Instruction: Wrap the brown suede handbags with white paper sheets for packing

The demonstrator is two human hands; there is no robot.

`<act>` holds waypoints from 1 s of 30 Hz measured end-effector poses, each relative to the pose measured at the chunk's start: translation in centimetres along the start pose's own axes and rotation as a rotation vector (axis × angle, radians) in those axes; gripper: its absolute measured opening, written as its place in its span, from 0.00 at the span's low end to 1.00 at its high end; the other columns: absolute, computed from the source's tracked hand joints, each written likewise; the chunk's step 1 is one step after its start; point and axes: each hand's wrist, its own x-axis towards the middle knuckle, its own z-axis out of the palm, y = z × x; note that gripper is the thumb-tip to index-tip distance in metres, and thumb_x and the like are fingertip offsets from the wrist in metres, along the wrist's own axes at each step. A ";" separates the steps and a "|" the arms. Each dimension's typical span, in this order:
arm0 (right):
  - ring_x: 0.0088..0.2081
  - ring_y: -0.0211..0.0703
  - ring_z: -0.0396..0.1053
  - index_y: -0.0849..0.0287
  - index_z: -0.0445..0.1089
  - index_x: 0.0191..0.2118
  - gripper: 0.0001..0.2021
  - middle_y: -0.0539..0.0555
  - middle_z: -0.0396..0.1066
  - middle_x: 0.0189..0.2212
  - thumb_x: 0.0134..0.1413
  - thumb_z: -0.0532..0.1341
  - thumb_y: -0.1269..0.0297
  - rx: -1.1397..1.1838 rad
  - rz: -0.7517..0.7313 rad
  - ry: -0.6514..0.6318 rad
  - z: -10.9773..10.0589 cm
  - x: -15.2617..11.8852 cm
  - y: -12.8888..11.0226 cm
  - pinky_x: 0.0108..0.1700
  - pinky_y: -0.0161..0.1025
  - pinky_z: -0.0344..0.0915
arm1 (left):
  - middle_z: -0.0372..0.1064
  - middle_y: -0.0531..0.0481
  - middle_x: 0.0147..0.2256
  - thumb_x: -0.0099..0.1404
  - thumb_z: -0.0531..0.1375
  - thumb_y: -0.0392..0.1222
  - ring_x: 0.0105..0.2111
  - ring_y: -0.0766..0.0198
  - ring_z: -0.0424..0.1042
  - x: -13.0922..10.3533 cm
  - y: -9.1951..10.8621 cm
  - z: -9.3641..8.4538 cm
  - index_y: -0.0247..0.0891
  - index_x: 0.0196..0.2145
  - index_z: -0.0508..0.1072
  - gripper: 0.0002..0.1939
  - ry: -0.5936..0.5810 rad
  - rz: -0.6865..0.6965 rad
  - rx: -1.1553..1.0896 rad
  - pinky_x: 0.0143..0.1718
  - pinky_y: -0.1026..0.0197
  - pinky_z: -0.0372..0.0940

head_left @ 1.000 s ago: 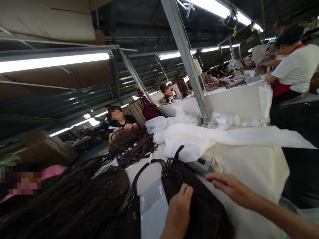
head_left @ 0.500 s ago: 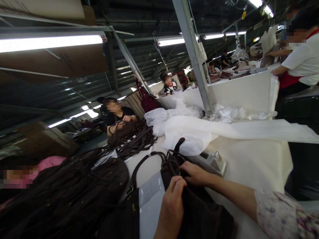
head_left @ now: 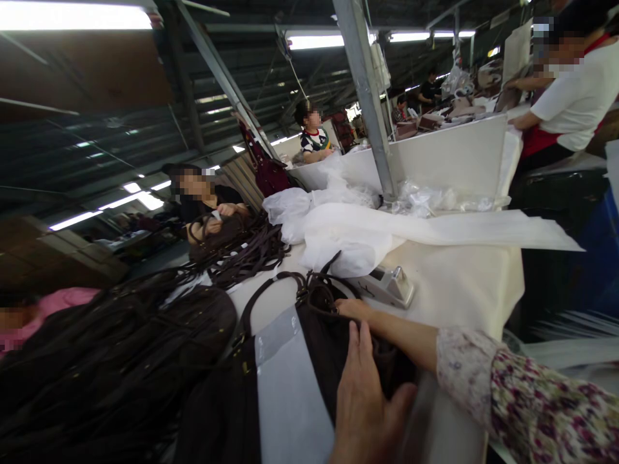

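A dark brown bag [head_left: 314, 341] with handles lies at the near middle of the table. My left hand [head_left: 362, 393] rests against its near side, fingers stretched out and thumb apart. At the bag's opening is my right hand [head_left: 355, 309]; its fingertips reach inside the rim and are hidden. A grey-white plastic sheet [head_left: 285, 386] lies between this bag and another dark bag [head_left: 217, 412] to the left. Just beyond my right hand stands a grey tape dispenser [head_left: 391, 285].
Dark bags [head_left: 120, 361] are heaped on the left. White wrapping sheets [head_left: 358, 225] lie across the table behind, near a metal post [head_left: 370, 96]. A person in black [head_left: 213, 206] handles a bag at the back left; others stand farther off.
My left hand has let go of the bag's edge and opened flat against its side. My right hand has moved deeper into the opening. The view has shifted right and slightly down.
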 end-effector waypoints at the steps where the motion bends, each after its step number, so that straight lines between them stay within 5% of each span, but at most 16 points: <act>1: 0.43 0.44 0.70 0.63 0.72 0.40 0.06 0.55 0.72 0.41 0.58 0.60 0.70 0.012 0.004 -0.015 -0.6 -0.5 -0.1 0.47 0.42 0.68 | 0.35 0.37 0.68 0.58 0.60 0.41 0.67 0.51 0.38 -0.3 0.0 0.7 0.29 0.67 0.41 0.45 0.005 0.022 0.019 0.66 0.45 0.44; 9: 0.39 0.40 0.71 0.64 0.74 0.43 0.19 0.53 0.75 0.37 0.49 0.51 0.78 0.165 0.026 -0.136 -5.6 -9.2 -0.3 0.42 0.34 0.68 | 0.37 0.40 0.67 0.64 0.48 0.34 0.67 0.56 0.40 -0.5 -0.3 1.3 0.27 0.66 0.41 0.35 0.012 0.076 0.065 0.66 0.46 0.46; 15: 0.26 0.36 0.66 0.63 0.73 0.27 0.09 0.49 0.71 0.24 0.41 0.56 0.78 0.253 0.051 -0.330 -5.1 -9.5 -0.9 0.33 0.32 0.67 | 0.46 0.36 0.65 0.51 0.48 0.24 0.65 0.51 0.46 0.0 -0.1 1.7 0.24 0.64 0.51 0.40 0.007 0.179 0.311 0.63 0.44 0.53; 21: 0.39 0.41 0.71 0.61 0.72 0.45 0.20 0.52 0.74 0.39 0.43 0.57 0.73 0.495 0.073 -0.384 -7.0 -14.1 -1.9 0.41 0.35 0.68 | 0.43 0.39 0.65 0.52 0.47 0.25 0.66 0.54 0.45 -1.0 0.1 1.2 0.25 0.65 0.50 0.40 0.018 0.169 0.385 0.63 0.46 0.53; 26: 0.41 0.44 0.69 0.61 0.73 0.39 0.14 0.50 0.74 0.37 0.44 0.57 0.73 0.465 0.017 -0.129 -4.2 -17.6 -1.6 0.45 0.37 0.66 | 0.44 0.35 0.65 0.52 0.48 0.25 0.64 0.47 0.47 -1.0 0.9 2.2 0.24 0.63 0.54 0.39 -0.057 0.157 0.558 0.61 0.42 0.56; 30: 0.40 0.44 0.71 0.61 0.71 0.46 0.16 0.52 0.73 0.36 0.53 0.55 0.67 0.553 0.138 -0.170 -3.8 -16.5 -0.7 0.43 0.39 0.69 | 0.52 0.31 0.62 0.55 0.48 0.26 0.61 0.42 0.55 -0.8 0.6 5.3 0.25 0.61 0.59 0.34 0.016 0.178 0.737 0.56 0.36 0.59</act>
